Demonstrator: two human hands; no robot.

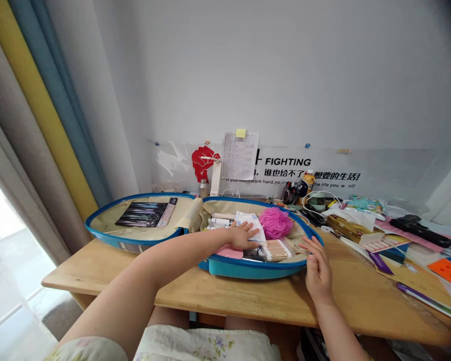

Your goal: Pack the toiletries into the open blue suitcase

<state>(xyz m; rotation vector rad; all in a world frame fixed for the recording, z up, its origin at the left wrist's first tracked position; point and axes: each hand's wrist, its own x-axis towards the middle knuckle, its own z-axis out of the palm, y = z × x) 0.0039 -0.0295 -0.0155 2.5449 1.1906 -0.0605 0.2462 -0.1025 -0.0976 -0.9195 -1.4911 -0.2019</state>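
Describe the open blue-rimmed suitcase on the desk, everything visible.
The blue hard-shell suitcase lies open on a light wooden desk, its two rounded halves side by side, with glossy blue rims and beige fabric lining. The window-side half holds a flat dark packet. The other half is filled with toiletries, including a pink mesh bath pouf and packaged cotton swabs. The left hand rests on these contents; the right hand is at the rim.
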